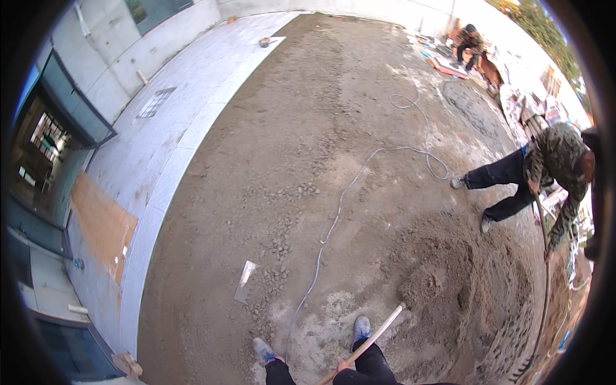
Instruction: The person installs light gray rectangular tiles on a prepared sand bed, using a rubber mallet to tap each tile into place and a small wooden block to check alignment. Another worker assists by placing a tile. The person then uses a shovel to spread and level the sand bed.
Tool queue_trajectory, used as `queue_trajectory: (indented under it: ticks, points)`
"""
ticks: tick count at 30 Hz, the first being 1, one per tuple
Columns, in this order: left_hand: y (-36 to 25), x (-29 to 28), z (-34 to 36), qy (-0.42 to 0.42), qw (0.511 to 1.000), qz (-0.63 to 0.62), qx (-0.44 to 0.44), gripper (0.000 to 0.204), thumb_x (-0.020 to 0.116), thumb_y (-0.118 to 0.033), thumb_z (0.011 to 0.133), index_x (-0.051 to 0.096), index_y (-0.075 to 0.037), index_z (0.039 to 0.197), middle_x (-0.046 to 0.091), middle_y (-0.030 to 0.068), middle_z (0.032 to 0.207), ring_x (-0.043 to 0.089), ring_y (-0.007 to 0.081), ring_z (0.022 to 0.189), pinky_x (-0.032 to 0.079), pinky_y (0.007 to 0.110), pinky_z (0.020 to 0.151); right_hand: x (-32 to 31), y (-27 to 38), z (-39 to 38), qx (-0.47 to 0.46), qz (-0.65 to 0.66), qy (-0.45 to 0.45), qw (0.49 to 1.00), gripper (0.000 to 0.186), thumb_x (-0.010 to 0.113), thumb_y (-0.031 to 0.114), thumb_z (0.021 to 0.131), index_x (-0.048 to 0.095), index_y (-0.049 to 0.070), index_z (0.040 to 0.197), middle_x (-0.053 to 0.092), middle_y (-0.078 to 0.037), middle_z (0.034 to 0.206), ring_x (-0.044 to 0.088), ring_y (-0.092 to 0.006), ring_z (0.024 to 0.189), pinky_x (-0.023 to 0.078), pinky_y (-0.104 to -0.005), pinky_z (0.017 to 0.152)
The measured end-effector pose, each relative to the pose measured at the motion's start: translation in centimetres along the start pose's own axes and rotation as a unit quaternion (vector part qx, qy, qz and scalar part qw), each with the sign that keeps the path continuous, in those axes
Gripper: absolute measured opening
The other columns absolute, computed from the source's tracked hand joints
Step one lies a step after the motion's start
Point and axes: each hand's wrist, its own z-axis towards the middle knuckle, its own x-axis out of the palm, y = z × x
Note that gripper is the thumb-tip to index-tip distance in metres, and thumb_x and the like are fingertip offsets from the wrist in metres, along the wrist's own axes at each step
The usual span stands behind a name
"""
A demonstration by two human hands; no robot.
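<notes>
My right hand (342, 365) is at the lower edge, closed round a long pale wooden tool handle (378, 330). The handle slants up and to the right, with its bare end over the edge of a sand heap (427, 282). Its lower end runs out of the picture, so the kind of tool cannot be told. My left hand is out of the picture. Both my shoes stand on the dusty ground to the left of the heap. A steel trowel (245, 282) with a pale handle lies flat on the ground ahead of my left foot.
A grey hose or cable (333, 221) winds across the ground. At right, a person (557, 160) in a camouflage jacket holds a long-handled rake (544, 282). Another person (470, 45) crouches far off. Pale paving (170, 167) and a brown board (102, 218) line the left.
</notes>
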Motion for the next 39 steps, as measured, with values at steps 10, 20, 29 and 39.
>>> queue_trajectory:
  ticks: [10,20,29,39]
  points:
    - [23.1,10.1,1.3,0.045,0.998,-0.038,0.007,0.027,0.06,-0.021,0.09,0.072,-0.007,0.11,0.078,0.0179,0.095,0.075,0.0389,0.092,0.057,0.054,0.084,16.0,-15.4,-14.0,0.038,-0.011,0.013,0.999,0.036,0.07,0.037,0.102,0.044,0.014,0.093,0.04,-0.005,0.07,0.051,-0.026,0.057,0.049,-0.0418,0.05]
    - [21.2,29.1,-14.9,0.134,0.956,-0.224,-0.135,0.038,0.069,-0.027,0.083,0.068,-0.006,0.115,0.077,0.0197,0.096,0.074,0.0408,0.095,0.057,0.054,0.085,24.8,-25.9,-26.0,-0.025,-0.226,0.062,0.972,0.043,0.077,0.033,0.096,0.047,0.012,0.075,0.045,-0.006,0.061,0.049,-0.029,0.052,0.047,-0.0481,0.052]
    - [1.0,31.5,-24.4,0.035,0.854,-0.448,-0.263,0.027,0.067,-0.019,0.081,0.07,-0.004,0.103,0.072,0.0203,0.076,0.071,0.0442,0.073,0.056,0.057,0.066,36.6,-26.1,-33.9,-0.046,-0.367,0.292,0.882,0.038,0.083,0.034,0.091,0.052,0.012,0.084,0.048,-0.002,0.067,0.049,-0.0214,0.055,0.045,-0.0388,0.054]
    - [-2.2,17.8,-5.7,-0.103,0.842,-0.49,-0.198,0.029,0.067,-0.022,0.083,0.07,-0.006,0.106,0.073,0.0199,0.079,0.071,0.0444,0.076,0.056,0.057,0.068,50.7,-21.0,-37.2,-0.139,-0.479,0.336,0.799,0.038,0.08,0.034,0.094,0.05,0.014,0.081,0.051,-0.001,0.066,0.051,-0.0169,0.052,0.047,-0.0375,0.051]
